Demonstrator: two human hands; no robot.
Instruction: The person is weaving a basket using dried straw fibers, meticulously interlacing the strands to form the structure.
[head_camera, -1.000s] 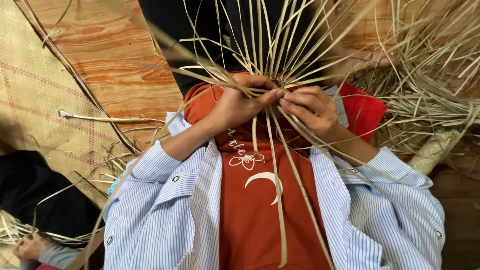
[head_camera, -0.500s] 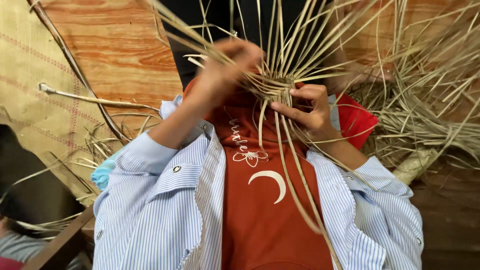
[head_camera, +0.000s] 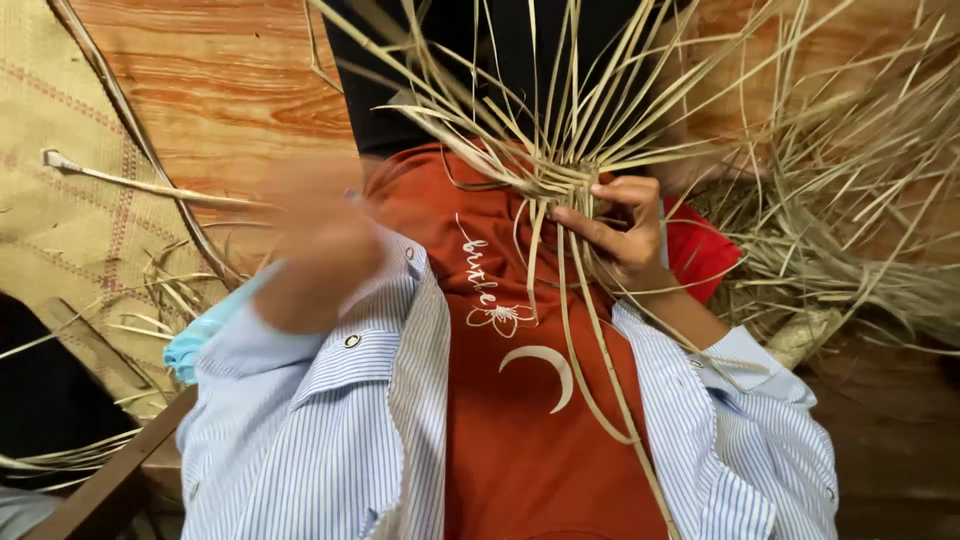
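In the head view, the right hand (head_camera: 622, 232) is pinching the woven straw piece (head_camera: 553, 178) at its knotted centre, fingers closed on the strands, just above the red shirt (head_camera: 520, 420); the left hand (head_camera: 318, 245) is blurring beside the striped sleeve (head_camera: 300, 420), its fingers impossible to tell, over the wooden floor (head_camera: 220, 80)

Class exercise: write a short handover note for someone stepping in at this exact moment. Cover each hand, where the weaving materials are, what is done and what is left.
Right hand: pinches the woven centre of the straw piece at chest height, strips fanning upward.
Left hand: blurred in motion, off the work, holding nothing that can be made out.
Loose straw pile lies to the right on the wooden floor; a woven mat to the left.
Done: only a small knot of weave at the centre.
Left: nearly all strips hang loose and unwoven.
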